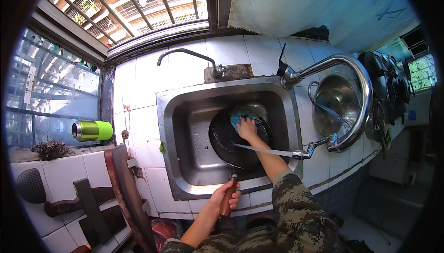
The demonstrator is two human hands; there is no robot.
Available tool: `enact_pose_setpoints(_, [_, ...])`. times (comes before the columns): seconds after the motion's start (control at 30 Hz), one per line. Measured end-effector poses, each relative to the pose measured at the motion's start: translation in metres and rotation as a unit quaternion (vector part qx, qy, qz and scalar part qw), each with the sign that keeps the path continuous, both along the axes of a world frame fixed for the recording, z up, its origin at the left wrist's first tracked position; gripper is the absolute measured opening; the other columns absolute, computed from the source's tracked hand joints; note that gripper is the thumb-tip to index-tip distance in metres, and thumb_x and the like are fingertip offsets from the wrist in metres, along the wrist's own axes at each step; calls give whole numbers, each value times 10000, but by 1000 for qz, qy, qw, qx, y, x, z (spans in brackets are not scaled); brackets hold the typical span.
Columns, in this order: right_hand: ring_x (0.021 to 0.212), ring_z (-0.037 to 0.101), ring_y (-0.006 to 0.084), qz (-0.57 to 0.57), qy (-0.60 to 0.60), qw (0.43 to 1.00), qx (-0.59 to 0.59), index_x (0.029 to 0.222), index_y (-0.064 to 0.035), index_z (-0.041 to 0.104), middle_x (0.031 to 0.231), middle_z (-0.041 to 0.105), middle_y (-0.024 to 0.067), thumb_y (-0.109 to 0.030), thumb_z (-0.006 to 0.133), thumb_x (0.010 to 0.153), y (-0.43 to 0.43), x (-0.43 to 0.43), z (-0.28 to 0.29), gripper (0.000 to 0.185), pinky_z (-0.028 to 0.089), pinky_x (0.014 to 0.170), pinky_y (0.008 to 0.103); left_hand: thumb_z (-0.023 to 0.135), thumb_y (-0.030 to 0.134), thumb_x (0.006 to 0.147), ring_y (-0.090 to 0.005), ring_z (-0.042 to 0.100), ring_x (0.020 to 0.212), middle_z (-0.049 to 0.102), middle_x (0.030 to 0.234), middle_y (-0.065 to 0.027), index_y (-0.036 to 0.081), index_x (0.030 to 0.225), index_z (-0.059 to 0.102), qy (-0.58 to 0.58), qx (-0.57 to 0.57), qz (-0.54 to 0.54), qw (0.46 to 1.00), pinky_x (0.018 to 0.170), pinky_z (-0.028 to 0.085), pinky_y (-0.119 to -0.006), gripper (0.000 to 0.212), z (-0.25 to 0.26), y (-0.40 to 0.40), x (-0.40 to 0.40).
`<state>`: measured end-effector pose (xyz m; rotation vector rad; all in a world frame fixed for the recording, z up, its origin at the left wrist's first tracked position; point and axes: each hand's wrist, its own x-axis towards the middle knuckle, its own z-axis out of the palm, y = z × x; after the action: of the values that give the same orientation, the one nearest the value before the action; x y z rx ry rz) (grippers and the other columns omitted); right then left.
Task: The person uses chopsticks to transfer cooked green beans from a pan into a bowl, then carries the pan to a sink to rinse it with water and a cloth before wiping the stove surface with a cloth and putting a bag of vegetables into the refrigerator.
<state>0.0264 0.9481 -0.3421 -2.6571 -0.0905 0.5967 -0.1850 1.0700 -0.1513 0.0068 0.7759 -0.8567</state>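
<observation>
My left hand is closed round the reddish-brown handle of a black frying pan, near the front rim of the steel sink. The pan lies tilted in the basin. My right hand presses a blue cloth on the far part of the pan's inside. Water runs from the swivel nozzle of the large chrome faucet leftward over the pan, and passes by my right forearm.
A steel bowl with scissors in it stands right of the sink, near stacked black pans. A thin second tap rises behind the basin. At left are a green flask, a wooden board and a cleaver.
</observation>
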Motion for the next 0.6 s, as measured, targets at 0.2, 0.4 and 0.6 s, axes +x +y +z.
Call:
enact_pose_setpoints(0.2, [1127, 396, 343, 206, -49, 965, 157, 1056, -57, 540, 1142, 481, 179, -272, 557, 787, 39, -13, 10, 344, 303, 974, 455, 457, 374, 888, -129, 413, 466, 452, 616, -25, 115, 903, 427, 12, 102, -116, 988, 411, 357, -266, 261, 18, 4, 21])
enact_pose_setpoints(0.4, [1152, 423, 301, 381, 184, 867, 263, 1041, -57, 595, 1229, 479, 129, -401, 498, 835, -50, -54, 59, 412, 334, 959, 389, 456, 367, 889, -141, 443, 452, 473, 607, -35, 114, 889, 418, 4, 146, -137, 980, 397, 375, -280, 255, 19, 11, 24])
enact_pose_setpoints(0.6, [850, 553, 265, 300, -36, 925, -232, 833, -77, 675, 880, 575, 92, -192, 581, 712, -115, -15, 45, 192, 489, 669, 359, 435, 369, 902, -125, 445, 447, 470, 625, -37, 109, 895, 405, -23, 124, -98, 987, 385, 374, -254, 262, 12, 13, 20])
